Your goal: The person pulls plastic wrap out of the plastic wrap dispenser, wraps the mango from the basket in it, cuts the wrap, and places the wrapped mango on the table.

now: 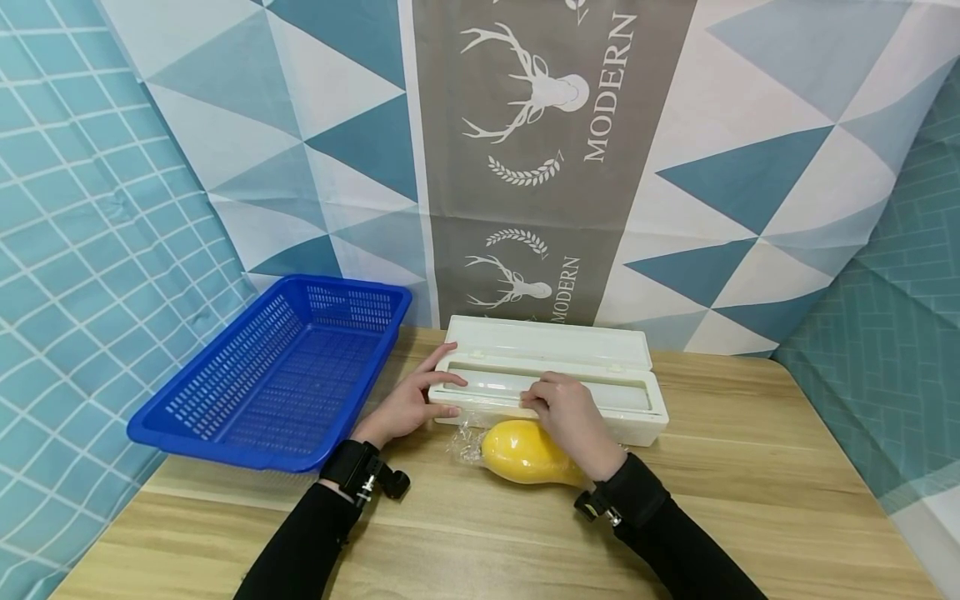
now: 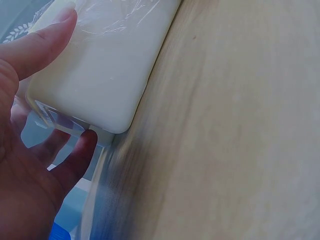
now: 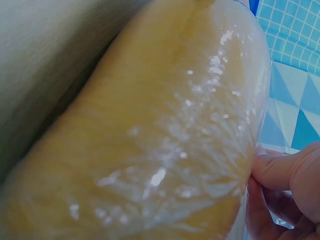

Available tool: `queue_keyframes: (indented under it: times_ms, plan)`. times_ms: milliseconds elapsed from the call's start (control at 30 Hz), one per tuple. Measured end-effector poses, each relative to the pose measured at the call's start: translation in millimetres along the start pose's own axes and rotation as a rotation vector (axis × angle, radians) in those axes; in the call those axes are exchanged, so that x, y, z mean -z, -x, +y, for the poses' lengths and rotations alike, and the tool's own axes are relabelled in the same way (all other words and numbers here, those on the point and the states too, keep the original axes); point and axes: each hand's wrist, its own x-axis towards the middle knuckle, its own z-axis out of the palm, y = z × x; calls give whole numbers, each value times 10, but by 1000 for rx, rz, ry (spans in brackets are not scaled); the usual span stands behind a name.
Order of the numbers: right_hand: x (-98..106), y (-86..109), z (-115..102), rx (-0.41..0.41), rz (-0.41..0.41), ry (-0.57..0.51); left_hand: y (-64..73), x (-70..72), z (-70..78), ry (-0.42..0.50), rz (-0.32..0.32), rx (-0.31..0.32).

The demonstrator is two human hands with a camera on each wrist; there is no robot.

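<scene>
The right grip (image 1: 573,421) presses its thumb and fingertips together at the front edge of the white box (image 1: 637,427), apparently pinching clear film (image 2: 117,20) there — too transparent to trace fully. The left grip (image 1: 405,407) lies with fingers spread and mostly straight on the box's left end, thumb against the front face, pressing rather than wrapping round. In the trough between the two is a pale roll (image 1: 487,381).

The film should be nearly weightless, limp and clingy, easily torn; a broad stretch of its edge suits the pinch better than one corner. The box looks stiff and light, so it could slide under a pull; its ends are the places to brace.

Just below the right grip and partly hidden by it, a yellow gourd-shaped item (image 1: 521,450) lies wrapped on the surface (image 1: 465,533). It is probably slick and apt to roll, its weight hard to judge — best held round the fat middle, not by the crinkled film at its left tip.

Behind both grips the lid (image 1: 555,340) is tipped back; left of the left grip sits a blue basket (image 1: 225,450).
</scene>
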Motion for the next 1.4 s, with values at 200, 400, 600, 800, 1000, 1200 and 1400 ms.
queue_keyframes:
  times_ms: [200, 400, 600, 800, 1000, 1200, 1400]
  plan:
    - [8, 26, 12, -10, -12, 10, 0, 1, 1, -1, 2, 0]
    - [37, 41, 26, -28, -39, 3, 6, -14, -31, -3, 11, -18]
    - [59, 50, 51, -19, -30, -17, 4, -3, 7, -1, 5, -31]
    - [71, 64, 83, -9, -24, -22, 1, 13, 75, -7, 0, -26]
    - [77, 77, 98, 0, -20, -24, 3, 14, 73, -13, 4, -22]
    - [78, 82, 121, 4, -21, -22, 4, 15, 76, -8, 2, -16]
    - [102, 87, 136, -14, -35, -30, -7, 10, 59, -5, -6, -1]
